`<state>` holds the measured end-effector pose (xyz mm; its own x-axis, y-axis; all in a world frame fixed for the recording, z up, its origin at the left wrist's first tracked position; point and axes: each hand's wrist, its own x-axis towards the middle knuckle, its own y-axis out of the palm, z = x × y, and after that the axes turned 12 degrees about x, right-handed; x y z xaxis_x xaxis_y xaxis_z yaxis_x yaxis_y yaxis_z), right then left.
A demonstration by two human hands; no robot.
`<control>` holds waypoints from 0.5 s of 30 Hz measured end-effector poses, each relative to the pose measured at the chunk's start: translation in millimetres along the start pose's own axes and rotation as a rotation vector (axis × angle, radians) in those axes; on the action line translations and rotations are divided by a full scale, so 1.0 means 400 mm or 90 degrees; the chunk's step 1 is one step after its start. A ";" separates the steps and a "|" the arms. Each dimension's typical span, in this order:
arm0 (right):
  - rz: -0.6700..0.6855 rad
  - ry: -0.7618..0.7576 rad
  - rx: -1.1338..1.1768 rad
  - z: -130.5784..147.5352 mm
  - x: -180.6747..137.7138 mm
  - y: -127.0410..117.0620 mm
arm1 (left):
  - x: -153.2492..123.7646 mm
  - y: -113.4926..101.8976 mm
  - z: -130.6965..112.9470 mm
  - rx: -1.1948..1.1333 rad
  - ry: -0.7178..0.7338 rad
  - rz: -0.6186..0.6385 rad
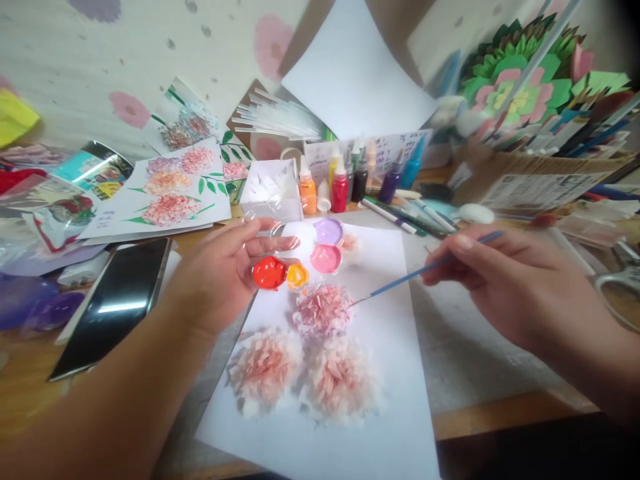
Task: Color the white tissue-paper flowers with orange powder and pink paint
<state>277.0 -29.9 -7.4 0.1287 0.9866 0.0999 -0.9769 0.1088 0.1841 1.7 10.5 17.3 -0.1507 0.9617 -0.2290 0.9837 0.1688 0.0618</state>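
Observation:
My left hand [220, 267] grips a clear paint palette [306, 248] by its left side. Its wells hold red, orange-yellow, pink and purple paint. Between the fingers of my right hand [480, 273] is a slim blue paintbrush [400, 280], its tip at the right edge of a pink paper flower [324, 311] with darker-tinted petal edges. Whether the tip touches the petals I cannot tell. Closer to me sit two paler pink flowers, one on the left [267, 368] and one on the right [340, 377]. All three lie on a white sheet [390, 427].
A phone [115, 300] lies left of the sheet, with flower pictures [170, 187] behind it. Several paint bottles [340, 183] stand at the back beside a white box [273, 187]. Pens [395, 217], a cardboard box [545, 187] and scissors [620, 287] are on the right.

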 end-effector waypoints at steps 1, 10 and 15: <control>-0.017 0.001 0.013 0.000 0.003 -0.002 | 0.001 -0.001 0.000 0.002 -0.003 -0.001; 0.002 0.033 0.035 -0.018 0.012 -0.013 | 0.002 0.010 -0.008 0.023 -0.030 -0.024; -0.010 0.040 0.064 -0.015 0.019 -0.017 | -0.007 0.009 -0.015 0.048 -0.031 -0.007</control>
<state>283.6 -22.2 -13.9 0.1301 0.9909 0.0357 -0.9525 0.1149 0.2821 5.2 9.8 24.2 -0.1582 0.9478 -0.2769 0.9869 0.1609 -0.0134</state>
